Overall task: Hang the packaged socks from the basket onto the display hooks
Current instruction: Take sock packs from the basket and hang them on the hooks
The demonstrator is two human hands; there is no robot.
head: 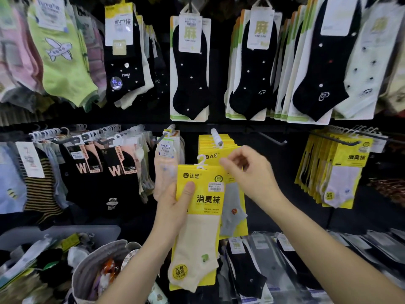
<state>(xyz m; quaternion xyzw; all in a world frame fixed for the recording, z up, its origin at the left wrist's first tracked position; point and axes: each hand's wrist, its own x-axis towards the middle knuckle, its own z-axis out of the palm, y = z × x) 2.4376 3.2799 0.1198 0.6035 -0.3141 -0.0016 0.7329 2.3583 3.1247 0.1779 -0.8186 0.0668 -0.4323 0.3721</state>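
**Yellow sock pack held up in front of its row**

Head camera: the left hand (175, 207) grips a yellow sock pack (200, 200) by its left edge, with the thumb lying across the front and the fingers behind. The pack is upright and holds a cream sock. The white plastic hanger (201, 161) at its top is free in the air, not on any hook. The right hand (247, 172) is at the pack's upper right corner with its fingers curled. It is blurred, so it is unclear whether it pinches this pack, the ones behind it, or nothing.

Just behind the held pack, a row of matching yellow packs (221, 144) hangs from a display hook (216, 137). A bare hook (272, 138) juts out to the right. Further right hangs another row of yellow packs (341, 170).

A grey basket (87, 267) sits at the lower left with mixed sock packs inside. Black ankle socks (190, 69) on cards hang in the upper row. Black packs marked W (114, 170) hang to the left.
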